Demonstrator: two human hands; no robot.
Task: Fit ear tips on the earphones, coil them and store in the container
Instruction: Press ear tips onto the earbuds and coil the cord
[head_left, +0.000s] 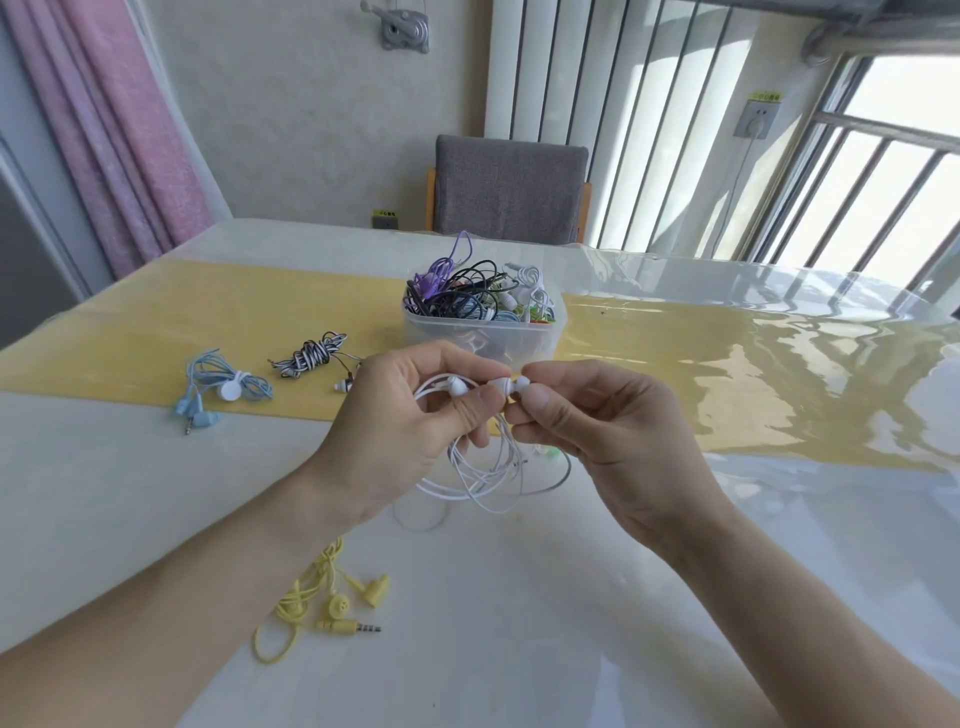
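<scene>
Head view: left grip (410, 410) and right grip (582, 415) each pinch a bud of the white earphones (483, 467) above the bench (623, 597), cord dangling. Far behind sits the cable-filled container (480, 332); blue earphones (218, 389) and striped earphones (309, 356) lie far left, yellow earphones (322, 603) near left.

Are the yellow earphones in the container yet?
No, the yellow earphones lie loose on the table, near the person, well apart from the container.

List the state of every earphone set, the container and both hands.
White earphones: uncoiled, held above table.
Blue earphones: coiled, on table.
Black-and-white striped earphones: bundled.
Yellow earphones: loose.
Clear plastic container: lidless, full of cables.
Left hand: pinching earbud.
Right hand: pinching earbud.
</scene>
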